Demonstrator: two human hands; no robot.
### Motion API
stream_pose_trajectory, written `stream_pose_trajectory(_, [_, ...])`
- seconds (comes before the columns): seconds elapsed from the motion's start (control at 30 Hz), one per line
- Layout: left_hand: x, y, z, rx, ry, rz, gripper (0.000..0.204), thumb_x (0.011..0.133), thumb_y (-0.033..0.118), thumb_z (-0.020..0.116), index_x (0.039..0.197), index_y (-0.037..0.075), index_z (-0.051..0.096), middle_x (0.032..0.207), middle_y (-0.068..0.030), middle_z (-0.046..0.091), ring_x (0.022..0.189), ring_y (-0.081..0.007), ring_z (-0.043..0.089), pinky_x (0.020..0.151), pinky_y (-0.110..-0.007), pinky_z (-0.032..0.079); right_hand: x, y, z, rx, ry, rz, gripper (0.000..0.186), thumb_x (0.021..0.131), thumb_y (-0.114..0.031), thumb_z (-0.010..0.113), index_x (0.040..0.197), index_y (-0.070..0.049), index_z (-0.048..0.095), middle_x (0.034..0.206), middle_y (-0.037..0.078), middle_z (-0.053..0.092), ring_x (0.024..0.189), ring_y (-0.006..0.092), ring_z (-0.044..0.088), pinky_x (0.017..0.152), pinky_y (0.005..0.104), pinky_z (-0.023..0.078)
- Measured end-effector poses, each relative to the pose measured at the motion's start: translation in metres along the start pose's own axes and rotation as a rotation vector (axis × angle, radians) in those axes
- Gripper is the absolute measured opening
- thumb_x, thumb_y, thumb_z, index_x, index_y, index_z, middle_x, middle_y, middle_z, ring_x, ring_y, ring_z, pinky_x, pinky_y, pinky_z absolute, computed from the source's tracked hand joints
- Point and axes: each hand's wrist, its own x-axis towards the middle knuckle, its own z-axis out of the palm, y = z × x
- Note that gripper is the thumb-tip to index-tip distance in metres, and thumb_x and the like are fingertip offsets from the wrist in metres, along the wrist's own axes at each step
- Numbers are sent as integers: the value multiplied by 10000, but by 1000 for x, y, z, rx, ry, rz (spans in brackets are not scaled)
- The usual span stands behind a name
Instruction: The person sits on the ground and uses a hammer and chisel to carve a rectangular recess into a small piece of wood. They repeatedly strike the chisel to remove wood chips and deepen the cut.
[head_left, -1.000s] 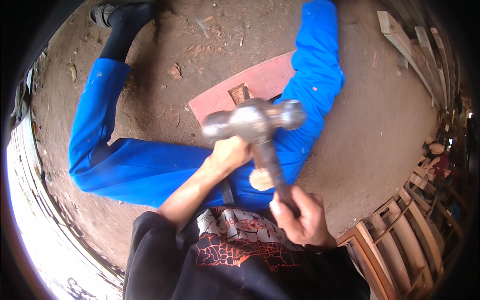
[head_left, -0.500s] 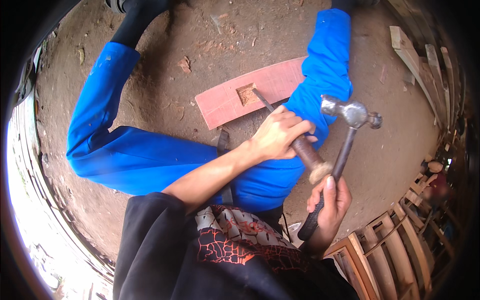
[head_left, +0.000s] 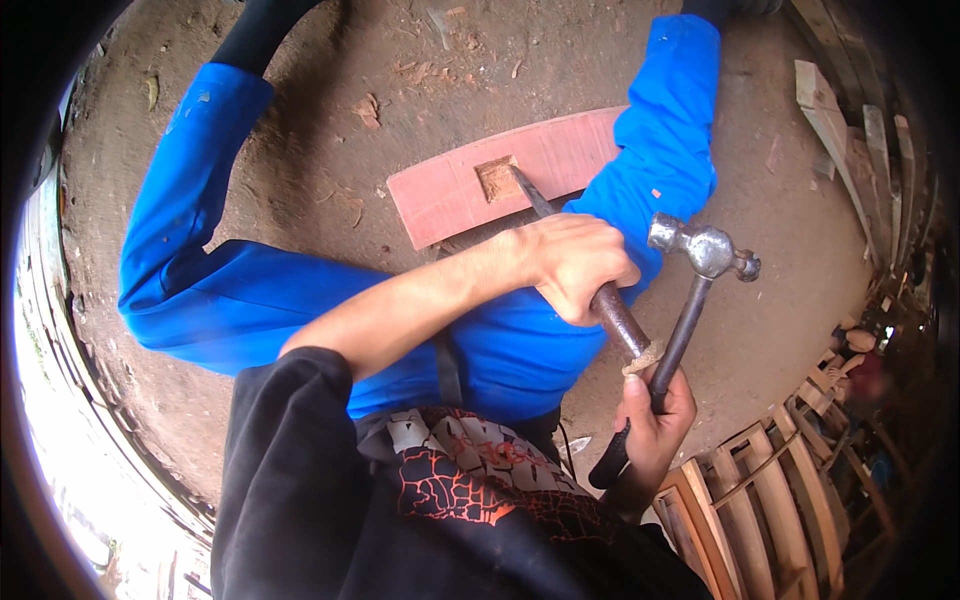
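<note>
Chisel (head_left: 600,290) gripped in L hand (head_left: 575,265), axis slanted w/ tip in board mortise (head_left: 497,180); hammer (head_left: 690,290) clenched in R hand (head_left: 655,420), head just right of chisel butt.

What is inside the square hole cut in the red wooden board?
The chisel blade tip sits at the hole's edge in the red wooden board, with pale raw wood showing. The left hand wraps its handle. The hole's depth and the blade's cutting edge cannot be seen.
</note>
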Motion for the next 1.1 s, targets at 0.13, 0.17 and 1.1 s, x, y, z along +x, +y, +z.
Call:
stream_pose_trajectory(0.13, [0,0,5,-62,-89,127,256,614,216,743,651,54,549,574,-137,565,599,-398,594,517,-484,430,-5,14,-2,-29,10,-16,175,842,-34,739,906,-7,579,652,-9,563,521,37,496,495,207,377])
stream_pose_trajectory(0.17, [1,0,5,-51,-122,139,252,613,213,740,653,53,550,576,-142,566,602,-400,595,518,-484,432,-5,18,-2,-8,-3,-26,183,840,-39,742,914,-5,579,676,-5,571,534,38,502,499,207,380])
stream_pose_trajectory(1.1, [-95,-10,60,-77,676,-304,394,741,125,704,1107,28,596,1165,-171,573,1126,-375,556,977,-459,461,-14,27,50,-80,-513,34,260,831,-136,798,975,19,646,815,114,723,745,169,704,664,320,529])
